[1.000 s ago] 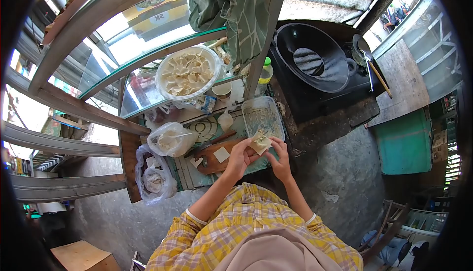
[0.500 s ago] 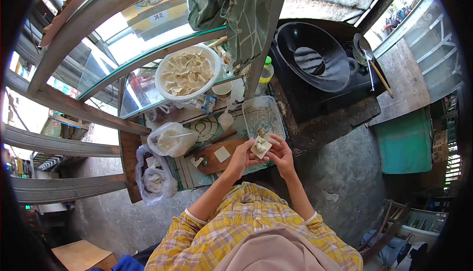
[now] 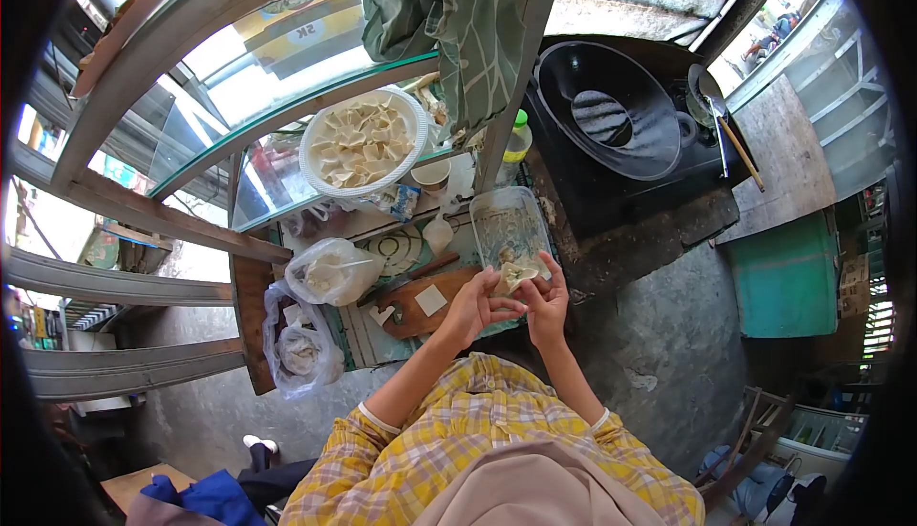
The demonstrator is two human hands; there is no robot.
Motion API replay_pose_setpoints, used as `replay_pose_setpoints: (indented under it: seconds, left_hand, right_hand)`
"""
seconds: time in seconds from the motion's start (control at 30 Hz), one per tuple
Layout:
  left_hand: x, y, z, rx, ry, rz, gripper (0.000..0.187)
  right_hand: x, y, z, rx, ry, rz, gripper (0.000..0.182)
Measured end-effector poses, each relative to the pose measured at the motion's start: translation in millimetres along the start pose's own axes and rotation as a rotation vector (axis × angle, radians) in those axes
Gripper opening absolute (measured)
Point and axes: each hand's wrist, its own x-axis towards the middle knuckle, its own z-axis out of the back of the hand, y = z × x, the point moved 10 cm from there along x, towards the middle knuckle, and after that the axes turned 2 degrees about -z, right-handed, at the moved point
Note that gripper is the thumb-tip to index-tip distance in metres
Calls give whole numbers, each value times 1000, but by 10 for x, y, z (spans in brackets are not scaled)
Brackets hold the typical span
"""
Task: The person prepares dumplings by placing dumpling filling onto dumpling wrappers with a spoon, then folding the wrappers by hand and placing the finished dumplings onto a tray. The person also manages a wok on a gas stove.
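A square dumpling wrapper (image 3: 517, 274) is partly folded up around its filling, raised between my two hands. My left hand (image 3: 472, 310) holds it from the left, fingers curled under it. On the other side my right hand (image 3: 546, 306) pinches the wrapper's edge between thumb and fingers. Beneath my hands stands a clear plastic tub (image 3: 504, 209) with some filling residue inside. Left of my hands, a flat wrapper (image 3: 431, 300) lies on a wooden cutting board (image 3: 406, 314). Folded dumplings (image 3: 363, 139) fill a white round basket (image 3: 310, 165) farther back.
Plastic bags (image 3: 330, 273) lie left of the board, and a paper cup (image 3: 432, 174) stands behind. A large black wok (image 3: 611, 110) sits on the stove at right, with a ladle (image 3: 709, 86) beside it. A wooden-framed glass cabinet encloses the left side.
The wrapper lay flat and open between my hands; its edges are now folded upward, and my right fingers have closed in. At lower left a person's blue clothing and foot now show more.
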Motion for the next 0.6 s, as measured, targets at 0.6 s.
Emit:
replay_pose_setpoints:
  seconds: [0.6]
  left_hand:
    - [-54, -140, 128, 228, -236, -571, 32]
  right_hand:
    - [4, 222, -115, -75, -150, 139, 62]
